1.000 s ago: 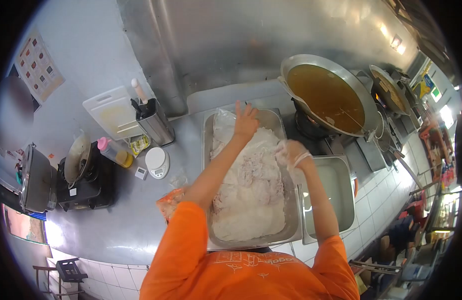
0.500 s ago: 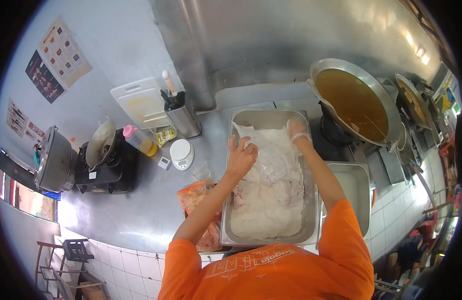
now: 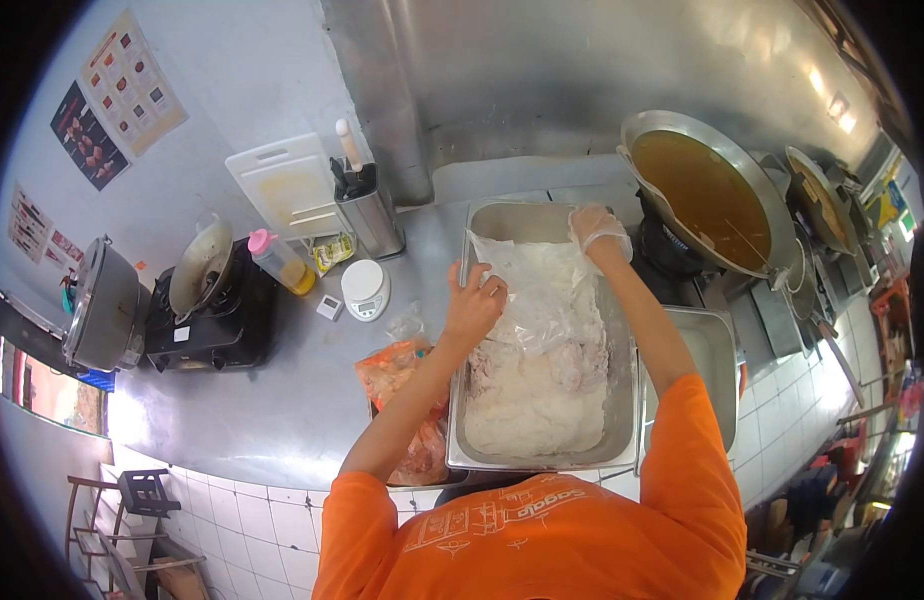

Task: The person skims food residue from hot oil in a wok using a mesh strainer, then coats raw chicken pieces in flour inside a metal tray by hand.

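A deep metal tray (image 3: 542,463) holds white flour (image 3: 532,425) with lumpy, pinkish floured pieces (image 3: 579,365) in it. A clear crumpled plastic bag or glove (image 3: 532,328) lies on the flour near the middle. My left hand (image 3: 474,303) is at the tray's left side, bare, its bent fingers apart, with nothing seen in them. At the far right corner of the tray is my right hand (image 3: 597,230) in a clear plastic glove. Its fingers look curled together, and what they hold, if anything, is hidden.
A wok of brown oil (image 3: 702,200) stands right, beside a second metal tray (image 3: 717,370). Left are a bag of raw meat (image 3: 397,370), a white scale (image 3: 366,290), a squeeze bottle (image 3: 282,263), a knife holder (image 3: 370,215) and a stove with a pan (image 3: 207,270).
My right hand has moved from inside the tray up to its far right corner. My left hand has shifted slightly left and down. The view has tilted a little.
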A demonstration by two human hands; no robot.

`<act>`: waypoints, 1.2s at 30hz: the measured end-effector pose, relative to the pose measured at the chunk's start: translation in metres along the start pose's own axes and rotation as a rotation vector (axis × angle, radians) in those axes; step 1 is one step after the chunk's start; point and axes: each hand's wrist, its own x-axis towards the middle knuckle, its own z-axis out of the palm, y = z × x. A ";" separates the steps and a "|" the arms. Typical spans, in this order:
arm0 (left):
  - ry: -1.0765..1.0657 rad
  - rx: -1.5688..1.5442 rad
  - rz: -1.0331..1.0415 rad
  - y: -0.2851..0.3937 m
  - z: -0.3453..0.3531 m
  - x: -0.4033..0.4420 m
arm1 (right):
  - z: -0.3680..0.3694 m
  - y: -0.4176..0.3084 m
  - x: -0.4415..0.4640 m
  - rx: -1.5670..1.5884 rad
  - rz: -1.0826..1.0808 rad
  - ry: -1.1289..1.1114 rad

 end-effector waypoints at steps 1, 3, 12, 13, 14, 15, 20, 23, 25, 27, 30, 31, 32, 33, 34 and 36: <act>0.004 0.007 -0.007 0.001 -0.003 -0.001 | 0.009 -0.006 0.000 -0.001 -0.009 0.005; 0.004 -0.029 -0.001 0.004 -0.010 -0.003 | 0.030 -0.020 -0.003 0.270 0.005 -0.171; -0.073 -0.033 -0.024 0.003 -0.008 -0.012 | 0.115 0.001 0.033 0.093 -0.144 -0.218; -0.076 -0.044 -0.022 0.003 -0.006 -0.011 | 0.082 0.015 0.025 0.162 -0.182 -0.164; -0.068 -0.074 -0.032 0.003 -0.002 -0.010 | 0.045 0.027 0.015 0.229 -0.223 -0.113; -0.060 -0.101 -0.046 0.003 0.001 -0.008 | 0.017 0.031 0.003 0.403 -0.236 -0.028; -0.145 -0.092 -0.101 0.014 0.014 0.005 | 0.035 -0.016 -0.048 0.634 -0.430 -0.019; -0.203 -0.115 -0.109 0.000 0.003 -0.002 | 0.018 -0.064 -0.111 0.662 -0.352 -0.271; -0.214 -0.141 -0.282 -0.013 -0.013 -0.005 | 0.036 -0.079 -0.127 0.451 -0.401 -0.274; -0.198 -0.012 -0.583 -0.051 -0.022 -0.020 | 0.046 -0.092 -0.134 0.247 -0.436 -0.271; -0.509 0.223 -0.864 -0.105 -0.022 -0.066 | 0.054 -0.104 -0.150 0.250 -0.388 -0.228; -0.622 0.253 -0.818 -0.114 -0.015 -0.087 | 0.058 -0.104 -0.152 0.261 -0.421 -0.163; -0.728 0.281 -0.763 -0.123 -0.002 -0.104 | 0.062 -0.103 -0.152 0.268 -0.448 -0.093; -0.730 0.272 -0.748 -0.133 0.011 -0.113 | 0.068 -0.101 -0.148 0.265 -0.432 -0.096; -0.779 0.249 -0.804 -0.141 0.025 -0.121 | 0.078 -0.102 -0.144 0.227 -0.403 -0.134; -0.545 0.147 -0.945 -0.143 0.026 -0.107 | 0.091 -0.093 -0.148 0.192 -0.353 -0.184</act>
